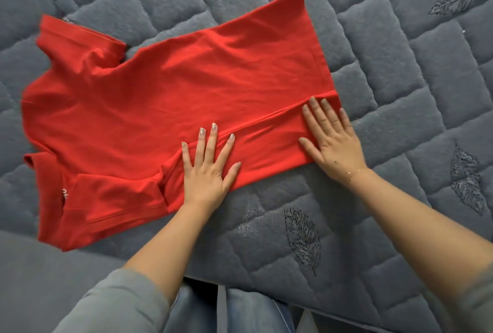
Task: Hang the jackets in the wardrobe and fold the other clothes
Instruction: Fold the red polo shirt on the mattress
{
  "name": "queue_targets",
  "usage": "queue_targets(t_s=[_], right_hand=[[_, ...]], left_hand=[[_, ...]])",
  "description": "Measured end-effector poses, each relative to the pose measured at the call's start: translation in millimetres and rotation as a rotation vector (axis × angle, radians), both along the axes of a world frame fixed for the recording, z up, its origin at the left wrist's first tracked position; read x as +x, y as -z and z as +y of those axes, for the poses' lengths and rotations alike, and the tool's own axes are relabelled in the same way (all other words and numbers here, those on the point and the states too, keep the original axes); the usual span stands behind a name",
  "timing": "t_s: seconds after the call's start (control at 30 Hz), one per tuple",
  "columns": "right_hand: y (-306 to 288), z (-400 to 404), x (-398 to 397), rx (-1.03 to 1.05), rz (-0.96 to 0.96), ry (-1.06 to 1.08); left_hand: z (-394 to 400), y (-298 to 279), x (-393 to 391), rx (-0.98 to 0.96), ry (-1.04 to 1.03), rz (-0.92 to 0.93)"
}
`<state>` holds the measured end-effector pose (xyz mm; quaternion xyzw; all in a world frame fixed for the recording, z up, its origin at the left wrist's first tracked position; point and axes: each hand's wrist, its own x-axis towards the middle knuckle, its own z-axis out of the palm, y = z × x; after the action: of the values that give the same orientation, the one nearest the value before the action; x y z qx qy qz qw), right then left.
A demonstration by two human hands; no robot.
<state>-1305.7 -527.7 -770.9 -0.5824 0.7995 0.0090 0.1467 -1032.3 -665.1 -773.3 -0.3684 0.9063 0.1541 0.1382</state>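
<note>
Hands flat on red cloth, fingers straight and spread, nothing pinched or curled round. Left hand [206, 170] palm-down on the near folded strip of the red T-shirt [170, 98], fingertips reaching past the fold line onto the main body of the garment, thumb splayed toward the near edge. Right hand [330, 138] likewise palm-down, pressing the same folded strip near the hem end, fingers fanned, little finger close to the shirt's right edge. Thin bracelet [354, 172] at the right wrist.

T-shirt spread on a grey quilted bedcover [400, 92], collar end to the left, hem to the right, one long side folded inward along the near edge. One short sleeve sticking out at upper left, the other bunched at lower left.

Small white lettering on the lower-left part of the shirt, too small and creased to read. Dark embroidered leaf motifs [302, 239] on the bedcover. Grey sleeves and blue jeans at the bottom of the view.
</note>
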Motion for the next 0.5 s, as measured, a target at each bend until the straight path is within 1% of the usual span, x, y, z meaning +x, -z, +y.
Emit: queue_targets(t_s=[0.1, 0.17, 0.27, 0.33, 0.37, 0.43, 0.5], right_hand=[[-5.4, 4.5, -9.5, 0.021, -0.019, 0.067], [-14.2, 1.3, -8.5, 0.024, -0.031, 0.087], [-34.3, -14.5, -5.4, -0.059, -0.092, 0.089], [-47.6, -38.9, -6.8, -0.15, -0.129, 0.041], [-53.8, -55.2, -8.3, -0.179, -0.164, 0.019], [-65.2, -94.0, -11.2, -0.191, -0.231, -0.017], [-73.4, -136.7, -13.7, -0.149, -0.239, -0.031]], left_hand=[[1.0, -6.3, -1.8, 0.025, -0.013, 0.01], [-1.2, -16.7, -4.1, 0.077, -0.035, 0.049], [-22.9, -38.4, -10.0, 0.125, -0.117, 0.247], [-52.5, -48.8, -17.9, 0.111, -0.183, 0.384], [-69.7, -52.9, -23.5, 0.106, -0.21, 0.418], [-104.4, -58.5, -38.4, 0.101, -0.246, 0.443], [-137.2, -59.7, -54.6, 0.094, -0.262, 0.422]])
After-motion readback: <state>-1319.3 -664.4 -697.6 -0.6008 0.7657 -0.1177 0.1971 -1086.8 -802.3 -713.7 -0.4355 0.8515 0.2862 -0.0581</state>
